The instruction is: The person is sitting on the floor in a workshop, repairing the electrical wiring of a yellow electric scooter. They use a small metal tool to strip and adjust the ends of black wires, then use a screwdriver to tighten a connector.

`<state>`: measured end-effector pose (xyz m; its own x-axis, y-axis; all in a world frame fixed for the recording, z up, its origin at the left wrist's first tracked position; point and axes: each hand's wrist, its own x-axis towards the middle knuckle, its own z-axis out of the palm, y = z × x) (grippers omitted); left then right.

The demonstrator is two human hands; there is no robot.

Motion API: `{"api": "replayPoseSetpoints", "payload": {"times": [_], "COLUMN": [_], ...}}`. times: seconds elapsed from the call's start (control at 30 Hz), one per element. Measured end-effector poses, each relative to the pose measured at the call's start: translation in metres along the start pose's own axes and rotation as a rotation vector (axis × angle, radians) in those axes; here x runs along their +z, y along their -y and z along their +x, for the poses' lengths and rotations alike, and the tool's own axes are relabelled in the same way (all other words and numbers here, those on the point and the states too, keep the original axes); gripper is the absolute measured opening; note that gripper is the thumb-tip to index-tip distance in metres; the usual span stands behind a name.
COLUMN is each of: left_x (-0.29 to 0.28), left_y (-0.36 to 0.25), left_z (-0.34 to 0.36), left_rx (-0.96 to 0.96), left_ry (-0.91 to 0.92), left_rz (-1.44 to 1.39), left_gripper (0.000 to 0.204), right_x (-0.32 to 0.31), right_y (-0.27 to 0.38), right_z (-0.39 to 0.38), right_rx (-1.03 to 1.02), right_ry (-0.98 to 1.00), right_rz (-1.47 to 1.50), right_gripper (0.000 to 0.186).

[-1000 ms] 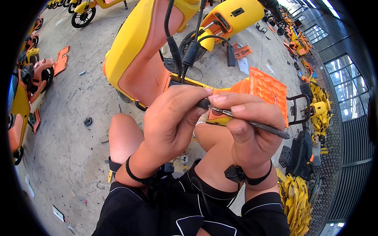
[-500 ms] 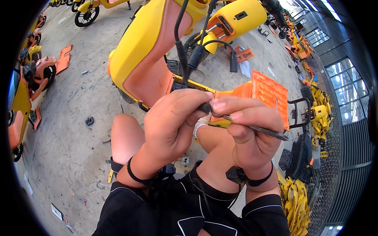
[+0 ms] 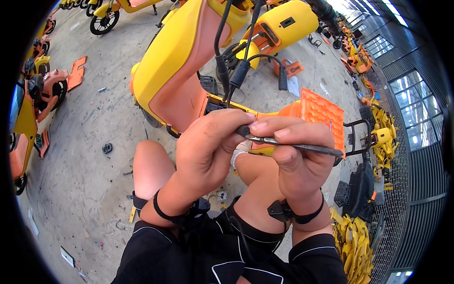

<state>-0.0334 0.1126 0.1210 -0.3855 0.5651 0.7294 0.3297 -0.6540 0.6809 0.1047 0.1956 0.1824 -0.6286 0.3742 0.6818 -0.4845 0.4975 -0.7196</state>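
My left hand (image 3: 204, 149) is closed, pinching a small black round cable connector (image 3: 243, 130) between thumb and fingers. In my right hand (image 3: 302, 173), closed as well, lies a slim dark metal tool (image 3: 316, 149) resembling tweezers. Its narrow end is at the face of the connector; whether it reaches inside is hidden. The broad end sticks out past my right fingers. Black cables (image 3: 220, 61) hang from above just beyond my hands, one running down behind my left hand. A thick black plug (image 3: 240, 74) and another black connector (image 3: 283, 78) dangle there.
A yellow and orange scooter body (image 3: 172, 66) stands in front of me, with an orange ribbed panel (image 3: 322, 118) raised at its right. Another yellow scooter (image 3: 288, 23) is behind it. Yellow parts (image 3: 352, 246) are piled at the right. Loose bits lie on the concrete floor (image 3: 94, 142).
The tool has turned to lie flatter, and its narrow end is nearer the connector. My right hand has shifted slightly left. The connector's round face is turned more into view.
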Motion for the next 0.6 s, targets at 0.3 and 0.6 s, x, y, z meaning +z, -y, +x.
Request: {"api": "replayPoseSetpoints", "payload": {"times": [0.3,0.6], "left_x": [-0.0036,-0.0024], "left_y": [-0.0021,0.0001], "left_z": [0.0017,0.0055], "left_rx": [0.027,0.105], "left_ry": [0.018,-0.003], "left_rz": [0.041,0.107], "left_gripper": [0.022,0.022], "right_x": [0.0017,0.003], "right_y": [0.0013,-0.0007], "right_z": [-0.0009,-0.0014], "right_rx": [0.018,-0.009], "right_ry": [0.008,0.003], "right_rz": [-0.014,-0.03], "right_gripper": [0.023,0.023]}}
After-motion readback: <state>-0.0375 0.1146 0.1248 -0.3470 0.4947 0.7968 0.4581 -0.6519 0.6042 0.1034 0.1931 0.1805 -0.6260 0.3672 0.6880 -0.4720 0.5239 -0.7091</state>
